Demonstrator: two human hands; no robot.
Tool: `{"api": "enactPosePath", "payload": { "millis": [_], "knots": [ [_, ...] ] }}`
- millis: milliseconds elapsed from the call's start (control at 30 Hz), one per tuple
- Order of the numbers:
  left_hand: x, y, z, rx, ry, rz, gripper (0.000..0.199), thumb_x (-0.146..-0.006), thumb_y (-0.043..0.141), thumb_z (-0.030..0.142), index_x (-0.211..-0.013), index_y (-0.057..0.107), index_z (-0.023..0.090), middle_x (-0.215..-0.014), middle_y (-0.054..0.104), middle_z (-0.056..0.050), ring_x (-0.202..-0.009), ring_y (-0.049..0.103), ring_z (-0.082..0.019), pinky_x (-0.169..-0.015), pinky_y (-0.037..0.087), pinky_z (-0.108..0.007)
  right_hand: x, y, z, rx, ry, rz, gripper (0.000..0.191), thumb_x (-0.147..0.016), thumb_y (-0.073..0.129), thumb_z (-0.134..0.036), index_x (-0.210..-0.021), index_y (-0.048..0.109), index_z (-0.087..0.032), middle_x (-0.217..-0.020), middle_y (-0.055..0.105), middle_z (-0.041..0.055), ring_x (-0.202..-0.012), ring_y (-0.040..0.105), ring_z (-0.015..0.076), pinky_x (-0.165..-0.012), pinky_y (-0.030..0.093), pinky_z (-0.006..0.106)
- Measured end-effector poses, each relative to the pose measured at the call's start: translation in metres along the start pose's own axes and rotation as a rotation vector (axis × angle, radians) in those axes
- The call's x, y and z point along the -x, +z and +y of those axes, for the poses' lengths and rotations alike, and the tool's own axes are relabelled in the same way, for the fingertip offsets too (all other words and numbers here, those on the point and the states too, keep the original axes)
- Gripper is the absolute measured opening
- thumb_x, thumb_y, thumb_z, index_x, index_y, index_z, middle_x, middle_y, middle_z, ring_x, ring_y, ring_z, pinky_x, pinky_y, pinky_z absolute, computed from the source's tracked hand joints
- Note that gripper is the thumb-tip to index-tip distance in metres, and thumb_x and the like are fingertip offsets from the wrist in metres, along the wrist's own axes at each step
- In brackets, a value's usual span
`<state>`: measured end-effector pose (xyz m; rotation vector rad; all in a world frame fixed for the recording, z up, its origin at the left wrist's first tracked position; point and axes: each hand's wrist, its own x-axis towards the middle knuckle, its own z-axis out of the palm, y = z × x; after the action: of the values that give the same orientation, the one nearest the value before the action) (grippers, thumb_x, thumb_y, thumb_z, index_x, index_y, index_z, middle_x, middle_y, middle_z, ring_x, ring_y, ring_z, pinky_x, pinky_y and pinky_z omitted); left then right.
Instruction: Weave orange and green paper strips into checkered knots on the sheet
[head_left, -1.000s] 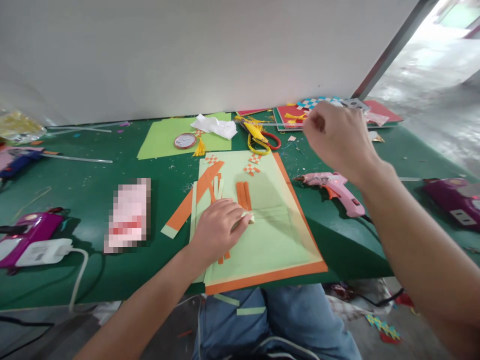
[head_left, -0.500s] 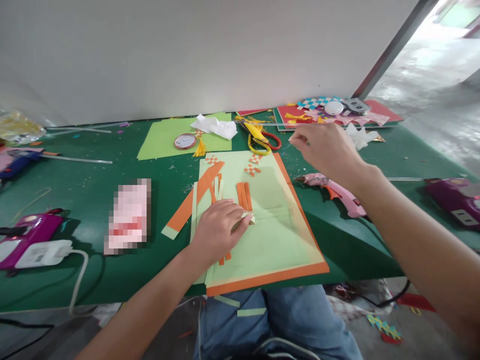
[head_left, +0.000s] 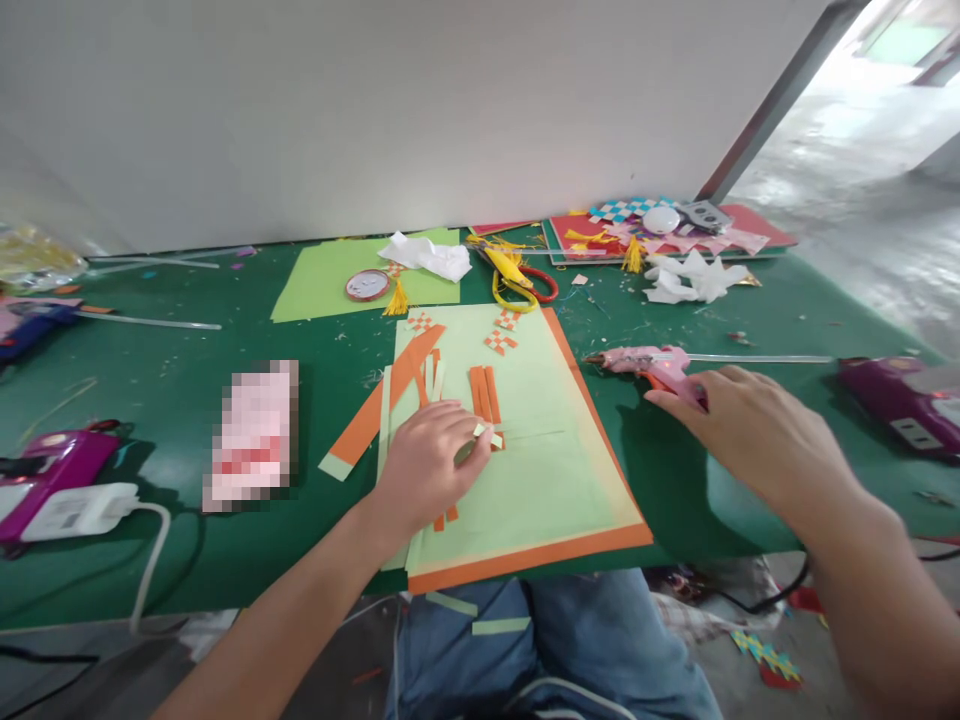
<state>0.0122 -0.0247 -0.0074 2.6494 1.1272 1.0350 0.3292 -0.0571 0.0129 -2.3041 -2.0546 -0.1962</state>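
Observation:
My left hand rests over the pale green paper sheet, thumb and forefinger pinching a small pale green paper strip. Orange paper strips lie just beyond these fingertips, and more orange and green strips pass beneath the hand. To the right, my right hand is closed around the handle of a pink hot glue gun, which lies on its side with a clear glue stick out its back. The palm hides most of the handle. Small orange-and-white checkered woven pieces lie at the sheet's top.
Yellow-and-red-handled scissors lie behind the sheet. A round tin and crumpled tissue sit on green paper. Purple power strips stand at both sides. White tissue and a yellow tassel lie at back right.
My right hand has come down from above the back of the table to the glue gun's handle, uncovering a small pale piece near the scissors. My left hand keeps its pinch.

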Motion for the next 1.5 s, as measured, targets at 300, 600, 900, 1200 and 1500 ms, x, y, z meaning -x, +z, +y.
{"api": "enactPosePath", "payload": {
  "millis": [300, 600, 900, 1200, 1500],
  "knots": [
    [0.001, -0.001, 0.000, 0.013, -0.015, -0.006, 0.015, -0.088, 0.058, 0.017, -0.078, 0.068, 0.018, -0.081, 0.077, 0.001, -0.079, 0.072, -0.018, -0.090, 0.055, -0.036, -0.005, 0.009, -0.012, -0.109, 0.165, 0.011, 0.035, -0.086, 0.047, -0.052, -0.098, 0.053, -0.019, -0.093, 0.065, 0.0124, -0.078, 0.060, 0.0283, -0.060, 0.036, 0.034],
    [-0.001, -0.004, 0.001, 0.002, -0.031, -0.030, 0.017, -0.089, 0.056, 0.019, -0.080, 0.070, 0.018, -0.084, 0.077, -0.001, -0.082, 0.073, -0.019, -0.090, 0.056, -0.037, 0.012, -0.005, -0.048, -0.267, -0.104, 0.136, 0.034, -0.081, 0.060, -0.040, -0.106, 0.053, -0.019, -0.086, 0.067, 0.0068, -0.070, 0.063, 0.0228, -0.058, 0.039, 0.030],
    [0.000, -0.005, 0.001, 0.013, -0.019, -0.040, 0.017, -0.089, 0.055, 0.019, -0.080, 0.069, 0.016, -0.084, 0.077, -0.003, -0.083, 0.072, -0.021, -0.085, 0.056, -0.037, 0.010, -0.003, -0.069, -0.206, -0.281, 0.190, 0.023, -0.083, 0.058, -0.029, -0.102, 0.053, -0.017, -0.089, 0.066, 0.0068, -0.079, 0.066, 0.0252, -0.062, 0.045, 0.032],
    [0.000, -0.004, 0.001, 0.008, -0.018, -0.026, 0.019, -0.090, 0.054, 0.020, -0.077, 0.067, 0.018, -0.083, 0.077, -0.002, -0.082, 0.072, -0.020, -0.085, 0.057, -0.036, 0.012, -0.004, -0.074, -0.182, -0.305, 0.182, 0.017, -0.084, 0.054, -0.025, -0.099, 0.053, -0.018, -0.092, 0.066, 0.0072, -0.080, 0.065, 0.0248, -0.062, 0.044, 0.033],
    [0.002, -0.002, 0.000, 0.015, -0.036, -0.038, 0.021, -0.090, 0.053, 0.020, -0.075, 0.068, 0.020, -0.084, 0.077, -0.001, -0.084, 0.072, -0.019, -0.085, 0.057, -0.036, 0.013, -0.007, -0.073, -0.172, -0.320, 0.192, 0.019, -0.084, 0.053, -0.023, -0.103, 0.052, -0.019, -0.093, 0.066, 0.0071, -0.081, 0.064, 0.0243, -0.063, 0.044, 0.032]
  ]
}}
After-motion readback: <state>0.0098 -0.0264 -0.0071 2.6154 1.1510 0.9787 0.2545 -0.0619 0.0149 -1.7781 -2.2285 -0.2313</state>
